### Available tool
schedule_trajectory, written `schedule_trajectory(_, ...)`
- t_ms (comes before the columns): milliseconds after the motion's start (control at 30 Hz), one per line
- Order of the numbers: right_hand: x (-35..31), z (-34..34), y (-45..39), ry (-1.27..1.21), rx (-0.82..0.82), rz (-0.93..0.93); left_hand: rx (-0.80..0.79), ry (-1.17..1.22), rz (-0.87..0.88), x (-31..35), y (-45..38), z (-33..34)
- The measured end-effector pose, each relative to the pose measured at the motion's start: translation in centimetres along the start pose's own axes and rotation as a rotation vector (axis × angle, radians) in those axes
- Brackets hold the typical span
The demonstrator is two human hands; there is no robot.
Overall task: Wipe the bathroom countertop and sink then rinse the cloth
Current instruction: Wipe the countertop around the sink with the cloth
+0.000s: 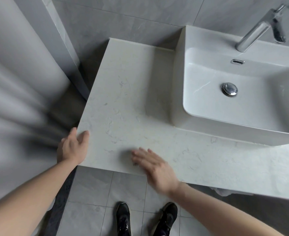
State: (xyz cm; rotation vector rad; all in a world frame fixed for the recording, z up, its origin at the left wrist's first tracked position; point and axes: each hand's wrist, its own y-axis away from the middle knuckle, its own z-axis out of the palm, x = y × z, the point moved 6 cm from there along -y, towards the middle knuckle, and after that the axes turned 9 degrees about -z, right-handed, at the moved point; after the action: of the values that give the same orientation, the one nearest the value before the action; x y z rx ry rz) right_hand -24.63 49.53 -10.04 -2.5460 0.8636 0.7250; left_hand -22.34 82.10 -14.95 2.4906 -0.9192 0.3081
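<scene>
Matt veined stone countertop (140, 103), glossy white ceramic sink (242, 103), polished chrome metal faucet (254, 34), matt grey floor tiles (92, 193)

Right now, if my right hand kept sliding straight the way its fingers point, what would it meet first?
Your right hand points up-left across bare countertop; nothing lies ahead before the counter's left edge, probably.

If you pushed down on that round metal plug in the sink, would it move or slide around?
The plug probably won't slide: it sits in the drain at the middle of the sink. Its domed cap stands raised, so it likely presses down. The shiny metal looks stiff and maybe slippery.
</scene>
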Motion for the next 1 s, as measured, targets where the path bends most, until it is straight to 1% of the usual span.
schedule_trajectory(100, 4.2, -4.1, -6.2, -0.009, 0.178, 0.150, 0.004, -0.001, -0.002, 0.1, 0.0, 0.0)
schedule_trajectory(167, 8.2, -6.1, -10.8, 0.050, 0.229, 0.260, 0.010, -0.003, 0.000, 0.2, 0.1, 0.0)
schedule_trajectory(267, 13.3, -6.6, -15.9, 0.068, 0.196, 0.400, 0.017, -0.013, 0.004, 0.2, 0.0, 0.0)
schedule_trajectory(333, 14.2, -5.0, -16.9, 0.102, 0.124, 0.452, 0.018, -0.013, 0.008, 0.0, -0.3, 0.1)
schedule_trajectory(400, 12.6, -3.3, -16.3, 0.141, 0.114, 0.427, 0.015, -0.006, 0.004, -0.1, -0.4, 0.2)
schedule_trajectory(467, 9.6, -1.8, -14.7, 0.151, 0.116, 0.330, 0.011, 0.009, 0.001, 0.0, -0.1, 0.2)
schedule_trajectory(600, 3.1, 1.0, -9.7, 0.115, -0.005, 0.112, 0.004, 0.027, -0.013, 0.3, 0.3, -0.2)
schedule_trajectory(667, 0.2, 2.2, -6.4, 0.086, -0.053, 0.047, 0.006, 0.034, -0.007, 0.4, 0.4, -0.5)
schedule_trajectory(733, -1.8, 2.9, -3.2, 0.054, -0.062, 0.020, 0.003, 0.040, 0.005, 0.5, 0.5, -0.5)
schedule_trajectory(833, -2.7, 3.6, 0.1, 0.014, -0.058, -0.004, 0.004, 0.037, 0.021, 0.5, 0.5, -0.5)
schedule_trajectory(900, -2.4, 3.5, 0.6, -0.009, -0.059, -0.030, 0.007, 0.040, 0.032, 0.6, 0.5, -0.6)
schedule_trajectory(967, -1.5, 2.4, -0.1, -0.049, -0.014, -0.027, 0.011, 0.042, 0.040, 0.6, 0.4, -0.6)
schedule_trajectory(1000, -0.6, 1.4, -0.9, -0.066, 0.026, 0.006, 0.014, 0.039, 0.040, 0.5, 0.4, -0.6)
